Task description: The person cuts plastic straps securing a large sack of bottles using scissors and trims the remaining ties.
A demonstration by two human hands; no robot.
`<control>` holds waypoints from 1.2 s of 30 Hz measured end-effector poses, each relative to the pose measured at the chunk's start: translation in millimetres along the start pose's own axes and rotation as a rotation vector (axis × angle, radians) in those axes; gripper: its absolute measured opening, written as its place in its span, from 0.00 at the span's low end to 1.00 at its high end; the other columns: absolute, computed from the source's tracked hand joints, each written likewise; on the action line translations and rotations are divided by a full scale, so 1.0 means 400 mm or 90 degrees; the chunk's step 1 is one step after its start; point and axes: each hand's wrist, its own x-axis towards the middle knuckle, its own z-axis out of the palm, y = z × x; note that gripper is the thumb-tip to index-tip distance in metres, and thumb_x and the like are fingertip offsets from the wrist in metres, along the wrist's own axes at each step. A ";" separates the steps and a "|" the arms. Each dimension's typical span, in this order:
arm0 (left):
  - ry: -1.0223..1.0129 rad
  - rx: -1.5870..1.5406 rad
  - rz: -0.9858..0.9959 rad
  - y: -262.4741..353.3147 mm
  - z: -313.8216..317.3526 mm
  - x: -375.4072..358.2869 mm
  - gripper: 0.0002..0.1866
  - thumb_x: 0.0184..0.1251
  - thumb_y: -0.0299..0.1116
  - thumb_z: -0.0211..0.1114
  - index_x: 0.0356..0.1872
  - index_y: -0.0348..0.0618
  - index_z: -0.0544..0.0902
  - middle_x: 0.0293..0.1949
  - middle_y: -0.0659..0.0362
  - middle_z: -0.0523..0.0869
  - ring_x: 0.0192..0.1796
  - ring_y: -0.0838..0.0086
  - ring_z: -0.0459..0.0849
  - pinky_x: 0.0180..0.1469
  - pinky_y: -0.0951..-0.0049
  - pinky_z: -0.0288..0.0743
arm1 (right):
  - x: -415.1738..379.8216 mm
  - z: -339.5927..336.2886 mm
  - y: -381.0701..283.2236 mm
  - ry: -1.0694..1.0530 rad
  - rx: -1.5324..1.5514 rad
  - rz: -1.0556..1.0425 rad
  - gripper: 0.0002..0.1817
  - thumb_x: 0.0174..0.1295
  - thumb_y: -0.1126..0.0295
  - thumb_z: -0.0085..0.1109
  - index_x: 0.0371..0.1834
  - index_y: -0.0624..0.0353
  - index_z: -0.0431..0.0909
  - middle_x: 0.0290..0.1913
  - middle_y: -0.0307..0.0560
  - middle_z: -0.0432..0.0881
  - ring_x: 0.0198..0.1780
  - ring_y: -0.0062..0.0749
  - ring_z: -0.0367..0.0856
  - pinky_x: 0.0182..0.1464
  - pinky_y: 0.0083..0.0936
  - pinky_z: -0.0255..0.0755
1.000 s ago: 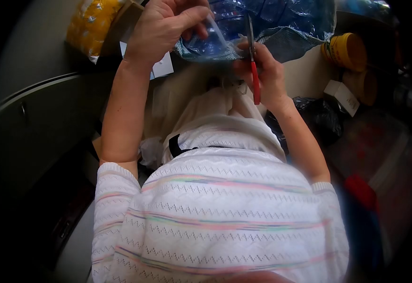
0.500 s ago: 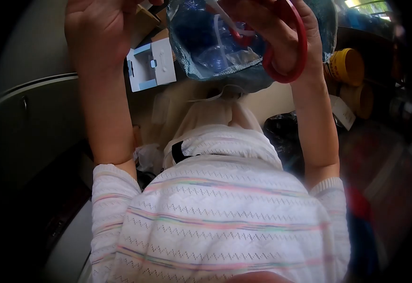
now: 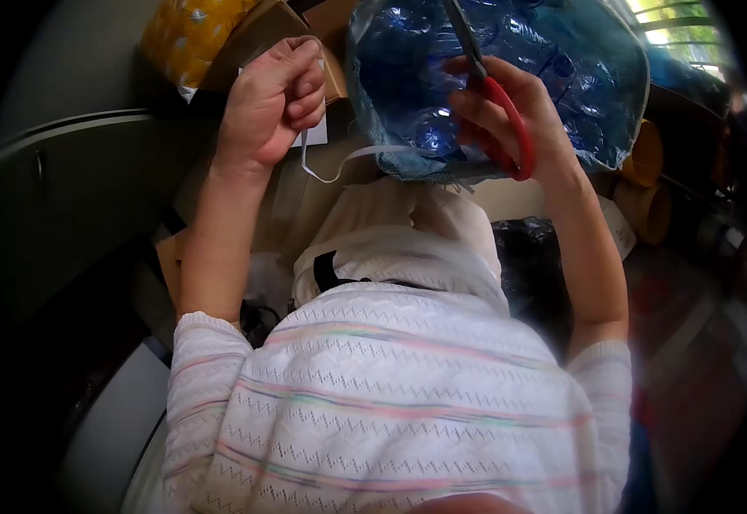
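1. A white strip is gripped in the left hand, which is closed into a fist; the strip runs in a slack curve from the fist to the lower edge of the blue mesh bag, so the bag's edge appears to be held out for the blades.
2. The red-handled scissors are held in the right hand, fingers threaded through the red loops and closed on them, blades pointed up and away over the bag's blue contents.
3. The bag is kept raised in front of the chest, above the cluttered table, where both hands can reach it.
4. The left forearm is raised nearly upright, wrist straight; the right forearm slants up and inward, wrist bent toward the bag.
5. A yellow package lies beyond the left hand.
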 end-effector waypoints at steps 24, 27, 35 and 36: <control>0.478 0.817 0.113 -0.065 -0.052 0.033 0.16 0.50 0.40 0.66 0.26 0.34 0.82 0.15 0.57 0.78 0.19 0.75 0.75 0.26 0.74 0.69 | 0.302 0.069 0.012 -0.281 -0.707 -0.203 0.13 0.52 0.63 0.59 0.41 0.53 0.80 0.37 0.52 0.82 0.43 0.49 0.80 0.46 0.37 0.74; 0.476 0.757 0.153 -0.066 -0.074 0.030 0.13 0.50 0.37 0.65 0.25 0.35 0.82 0.14 0.58 0.77 0.18 0.77 0.74 0.25 0.75 0.68 | 0.299 0.097 -0.027 -0.282 -0.729 -0.179 0.15 0.53 0.63 0.56 0.43 0.52 0.81 0.41 0.52 0.83 0.45 0.47 0.80 0.48 0.36 0.75; 0.459 0.836 0.172 -0.037 -0.048 0.044 0.10 0.51 0.34 0.61 0.24 0.36 0.80 0.19 0.48 0.80 0.25 0.56 0.80 0.30 0.66 0.72 | 0.318 0.086 -0.047 -0.297 -0.738 -0.196 0.13 0.53 0.66 0.55 0.40 0.53 0.82 0.39 0.52 0.83 0.44 0.48 0.80 0.47 0.36 0.75; 0.452 0.856 0.193 -0.069 -0.012 0.038 0.09 0.51 0.33 0.61 0.24 0.36 0.80 0.20 0.48 0.80 0.26 0.54 0.80 0.30 0.65 0.72 | 0.288 0.058 -0.044 -0.300 -0.753 -0.225 0.13 0.52 0.66 0.55 0.40 0.53 0.82 0.39 0.52 0.83 0.44 0.48 0.81 0.47 0.36 0.75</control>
